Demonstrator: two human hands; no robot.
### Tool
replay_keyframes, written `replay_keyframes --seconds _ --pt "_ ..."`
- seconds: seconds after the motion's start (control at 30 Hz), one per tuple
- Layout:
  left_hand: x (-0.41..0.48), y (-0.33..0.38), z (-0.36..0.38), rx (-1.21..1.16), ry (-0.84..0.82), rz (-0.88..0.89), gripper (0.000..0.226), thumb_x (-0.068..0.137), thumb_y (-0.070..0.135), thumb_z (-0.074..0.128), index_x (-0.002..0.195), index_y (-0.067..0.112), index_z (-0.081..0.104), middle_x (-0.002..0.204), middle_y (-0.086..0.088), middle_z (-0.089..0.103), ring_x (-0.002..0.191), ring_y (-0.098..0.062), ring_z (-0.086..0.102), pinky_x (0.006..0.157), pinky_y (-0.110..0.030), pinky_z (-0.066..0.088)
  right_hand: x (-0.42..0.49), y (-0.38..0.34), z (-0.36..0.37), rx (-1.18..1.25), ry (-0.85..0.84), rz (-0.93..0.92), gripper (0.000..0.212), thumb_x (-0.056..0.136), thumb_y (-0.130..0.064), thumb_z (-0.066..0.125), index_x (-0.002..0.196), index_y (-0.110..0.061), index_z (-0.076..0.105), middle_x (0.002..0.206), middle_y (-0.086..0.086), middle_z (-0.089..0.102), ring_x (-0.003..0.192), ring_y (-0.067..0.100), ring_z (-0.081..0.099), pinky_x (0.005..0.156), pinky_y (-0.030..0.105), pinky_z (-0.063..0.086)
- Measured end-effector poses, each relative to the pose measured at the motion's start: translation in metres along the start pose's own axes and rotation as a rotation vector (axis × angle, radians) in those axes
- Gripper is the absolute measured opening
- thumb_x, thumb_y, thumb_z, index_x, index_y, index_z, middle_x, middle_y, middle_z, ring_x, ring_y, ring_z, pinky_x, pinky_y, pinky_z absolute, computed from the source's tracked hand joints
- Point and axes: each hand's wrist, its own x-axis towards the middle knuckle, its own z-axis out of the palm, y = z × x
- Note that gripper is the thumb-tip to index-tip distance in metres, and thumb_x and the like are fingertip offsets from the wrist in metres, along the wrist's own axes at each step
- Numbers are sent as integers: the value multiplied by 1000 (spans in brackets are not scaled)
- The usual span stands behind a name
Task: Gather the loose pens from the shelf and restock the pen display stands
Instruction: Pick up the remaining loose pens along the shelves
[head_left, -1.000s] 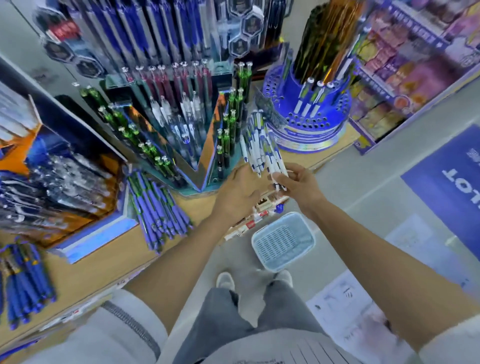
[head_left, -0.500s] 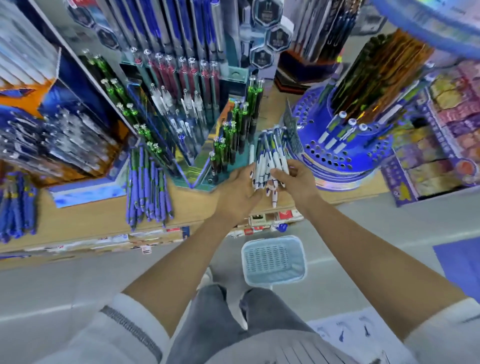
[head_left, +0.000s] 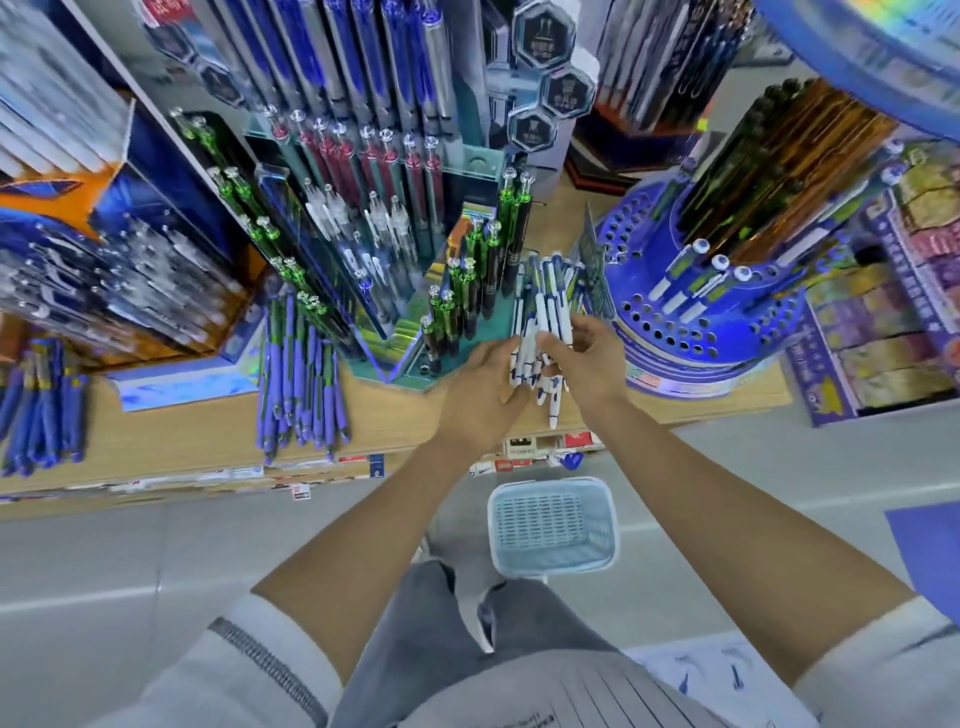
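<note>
Mid-frame, the left hand (head_left: 480, 392) and right hand (head_left: 589, 358) both curl around a bundle of white-and-blue pens (head_left: 543, 317).

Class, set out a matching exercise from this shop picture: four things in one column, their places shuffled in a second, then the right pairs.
1. bundle of white-and-blue pens
2. pale blue slotted plastic basket
3. heap of purple-blue pens
4. green-and-black clear-topped pens

A. lying flat on the wooden shelf
B. standing in the teal stepped stand
C. on the grey floor
D. gripped by the left hand and right hand

Pairs: 1-D, 2-C, 3-A, 4-B.
</note>
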Motion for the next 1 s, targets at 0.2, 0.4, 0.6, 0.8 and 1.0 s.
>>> replay_keyframes --seconds 0.2,0.4,0.6,0.8,1.0 --pt "0 -3 1 -15 -10 15 59 92 21 59 146 13 35 147 -6 37 119 -23 54 103 -36 41 -3 1 2 -145 72 -113 47 80 -21 77 122 -10 57 93 5 65 79 23 65 64 28 56" --pt "-1 -5 4 -29 10 26 61 90 20 61 146 13 37 145 -5 39 121 -21 53 103 -36 40 -8 1 2 -158 58 -162 54 80 -18 77 127 -12 54 97 3 60 86 17 57 79 30 51" --pt "-2 -4 7 4 13 41 62 91 21 60 147 11 35 147 -6 37 128 -21 47 106 -33 37 -11 2 2 -257 -6 -198 62 84 -28 73 138 -13 48 128 7 45 107 18 53 96 32 45" --pt "-4 -4 5 51 9 45 63 92 25 59 148 14 33 150 -5 36 133 -21 41 109 -34 34 -19 4 -9 -251 -65 -205 56 89 -24 67 140 -18 45 136 5 44 116 13 49 96 28 43" --pt "-18 -5 5 122 42 54 59 89 17 60 144 8 39 142 -14 45 129 -30 45 107 -39 37 -38 9 -18 -200 5 -286 30 90 -17 64 120 -20 58 119 2 56 98 7 55 77 17 45"
